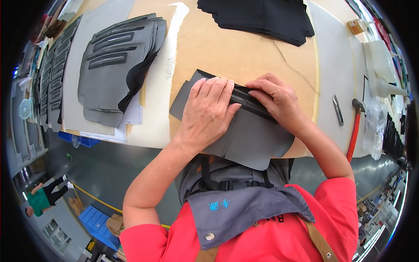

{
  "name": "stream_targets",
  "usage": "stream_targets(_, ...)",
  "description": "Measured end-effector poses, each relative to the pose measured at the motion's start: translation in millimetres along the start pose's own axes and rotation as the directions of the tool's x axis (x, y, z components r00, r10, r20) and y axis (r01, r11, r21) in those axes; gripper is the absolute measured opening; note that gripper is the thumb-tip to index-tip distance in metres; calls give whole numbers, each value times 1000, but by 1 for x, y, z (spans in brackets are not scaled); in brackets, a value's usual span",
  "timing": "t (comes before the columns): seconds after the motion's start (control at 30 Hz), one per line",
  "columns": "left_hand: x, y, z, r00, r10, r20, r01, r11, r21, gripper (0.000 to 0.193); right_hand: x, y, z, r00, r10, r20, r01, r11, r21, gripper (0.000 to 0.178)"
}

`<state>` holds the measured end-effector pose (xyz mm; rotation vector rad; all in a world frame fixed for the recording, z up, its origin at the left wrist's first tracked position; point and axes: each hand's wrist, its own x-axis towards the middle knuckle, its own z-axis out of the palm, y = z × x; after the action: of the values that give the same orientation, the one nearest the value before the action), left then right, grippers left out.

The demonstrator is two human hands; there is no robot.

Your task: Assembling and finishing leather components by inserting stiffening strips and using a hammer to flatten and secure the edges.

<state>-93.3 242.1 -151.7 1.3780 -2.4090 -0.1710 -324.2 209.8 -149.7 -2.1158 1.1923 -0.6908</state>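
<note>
My worktable [209,50] has a tan surface. Beneath it, the dark floor [109,159] carries a yellow line [98,200]. Strip lights [374,239] glow at lower right.

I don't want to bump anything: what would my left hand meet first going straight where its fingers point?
Beyond the grey piece beneath it, your left hand would likely meet the black cloth stack first, across the tabletop, though depth is unclear.
</note>
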Motion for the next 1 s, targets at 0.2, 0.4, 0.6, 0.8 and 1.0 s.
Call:
stream_targets(0.2,-1,15,0,999,-20,34,19,1000,16,50,-7,11,-1,944,-331,8,317,896,-310,29)
stream_targets(0.4,-3,18,6,999,-1,34,3,999,-54,50,-14,15,0,985,-156,-68,146,980,-137,35)
stream_targets(0.6,-4,27,4,999,3,43,-5,999,36,54,-17,15,0,951,-304,-58,281,927,-249,33)
stream_targets(0.8,-4,31,8,999,26,38,-24,998,-62,53,-24,14,-7,955,-294,-29,278,928,-247,34)
stream_targets(1.0,0,32,14,996,85,33,-86,995,45,53,-32,19,-10,974,-218,-65,203,962,-182,38)
